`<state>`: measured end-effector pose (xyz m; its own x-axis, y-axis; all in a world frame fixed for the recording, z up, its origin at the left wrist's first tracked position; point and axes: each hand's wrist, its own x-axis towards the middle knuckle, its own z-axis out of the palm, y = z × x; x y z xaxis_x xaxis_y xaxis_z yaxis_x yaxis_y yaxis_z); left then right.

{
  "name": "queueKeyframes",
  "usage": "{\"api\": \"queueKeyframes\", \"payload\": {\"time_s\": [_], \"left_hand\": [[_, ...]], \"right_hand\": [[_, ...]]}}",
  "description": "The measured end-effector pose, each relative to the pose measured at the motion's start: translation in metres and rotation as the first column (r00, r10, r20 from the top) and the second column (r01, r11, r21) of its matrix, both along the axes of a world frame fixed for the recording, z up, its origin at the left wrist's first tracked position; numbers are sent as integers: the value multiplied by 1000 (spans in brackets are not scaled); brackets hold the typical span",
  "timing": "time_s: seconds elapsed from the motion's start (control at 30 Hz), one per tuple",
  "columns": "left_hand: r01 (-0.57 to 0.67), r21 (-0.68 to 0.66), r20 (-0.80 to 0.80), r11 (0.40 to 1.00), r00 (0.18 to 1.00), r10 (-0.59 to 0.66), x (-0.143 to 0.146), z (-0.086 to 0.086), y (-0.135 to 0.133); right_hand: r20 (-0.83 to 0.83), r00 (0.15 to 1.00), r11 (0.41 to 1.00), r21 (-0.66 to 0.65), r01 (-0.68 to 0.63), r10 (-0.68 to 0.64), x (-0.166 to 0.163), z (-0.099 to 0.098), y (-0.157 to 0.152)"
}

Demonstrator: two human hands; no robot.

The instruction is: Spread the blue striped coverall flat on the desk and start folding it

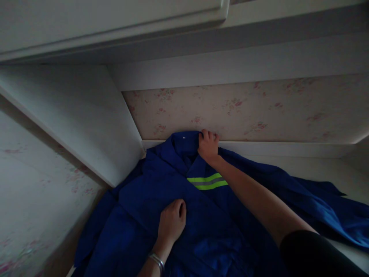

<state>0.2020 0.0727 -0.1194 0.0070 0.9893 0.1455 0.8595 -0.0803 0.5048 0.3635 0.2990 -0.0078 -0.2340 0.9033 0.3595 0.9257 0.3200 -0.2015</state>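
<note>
Two hands, one blue jacket [138, 207]

Head view: the blue jacket lies spread on the white surface [331, 173], against the floral wall [259, 111]. The right hand [208, 146] is clenched on the collar [184, 144]. The left hand [172, 221], fingers curled, rests on the cloth below the reflective stripe [207, 181]; whether it grips cannot be told.

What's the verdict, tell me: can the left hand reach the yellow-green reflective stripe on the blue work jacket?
Probably yes. The left hand lies curled on the blue work jacket below the yellow-green reflective stripe, only fabric between; the right forearm crosses just its right end.
</note>
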Motion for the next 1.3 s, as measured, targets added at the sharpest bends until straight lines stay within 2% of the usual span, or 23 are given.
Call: {"api": "queueKeyframes", "payload": {"time_s": [0.07, 0.17, 0.27, 0.37, 0.5, 0.63, 0.73, 0.83, 0.93, 1.03, 1.13, 1.23, 1.27, 1.3], "left_hand": [[-1, 4, 2, 1000, 1000, 1, 0, 0, 1], [1, 12, 0, 1000, 1000, -1, 0, -1, 1], [3, 21, -7, 1000, 1000, -3, 0, -3, 2], [4, 23, -15, 1000, 1000, -4, 0, -3, 2], [4, 10, -24, 1000, 1000, -4, 0, -1, 2], [-4, -6, -28, 1000, 1000, 4, 0, 0, 3], [-4, -16, -17, 1000, 1000, 3, 0, 2, 4], [30, -26, -2, 999, 1000, -30, 0, 8, -2], [117, -41, -8, 992, 993, -117, -1, 18, -25], [222, -87, -99, 971, 968, -230, 0, 21, -55], [240, -101, -122, 966, 960, -251, 4, 11, -74], [239, -47, 30, 970, 971, -238, -3, 3, -75], [188, -8, 99, 982, 978, -186, -11, 5, -73], [83, 33, 170, 996, 982, -87, -24, 11, -72]], "right_hand": [[46, 989, 987, -76, -140, 144, -13, -11, -3], [79, 947, 920, -275, -279, 310, -36, -37, 1], [84, 949, 874, -423, -241, 302, -54, -65, 14], [69, 967, 857, -481, -184, 246, -63, -82, 28], [19, 974, 836, -517, -184, 227, -61, -87, 38], [-52, 961, 828, -496, -261, 272, -51, -82, 22], [-123, 945, 852, -410, -326, 302, -41, -75, -14], [-221, 921, 874, -307, -378, 321, -18, -65, -68], [-317, 898, 888, -247, -389, 305, 27, -53, -130], [-486, 849, 884, -278, -376, 208, 94, -50, -192], [-579, 816, 906, -350, -238, -9, 161, -64, -245], [-586, 769, 936, -350, 42, -254, 204, -89, -285], [-594, 744, 935, -337, 114, -305, 212, -96, -295], [-599, 729, 934, -319, 162, -331, 216, -103, -305]]}}
